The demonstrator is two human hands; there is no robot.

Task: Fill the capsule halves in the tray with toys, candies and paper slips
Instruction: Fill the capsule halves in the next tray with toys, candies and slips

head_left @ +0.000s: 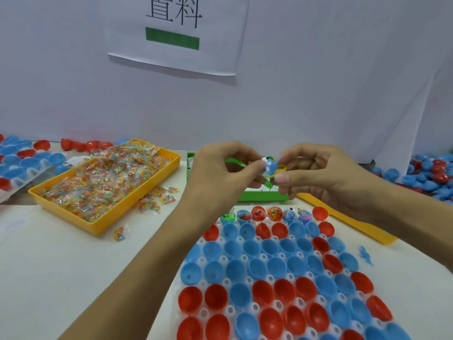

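Note:
A white tray (202,260) in front of me holds several red and blue capsule halves (269,271). Those in its far row (274,213) carry toys, candy and slips; the nearer ones look bare. Above the green box (259,196), my left hand (220,173) and my right hand (316,171) meet. Together they pinch a small blue toy (270,165), with a yellow ring-like toy (280,169) and a folded paper slip (268,185) in the same cluster. Which hand holds which piece is hard to tell.
A yellow bin (103,223) of wrapped candies stands at the left, with several loose packets (157,204) beside it. A second yellow bin (348,220) runs under my right wrist. Another capsule tray (36,174) sits far left, loose capsule halves (431,174) far right. One blue toy (365,255) lies by the tray.

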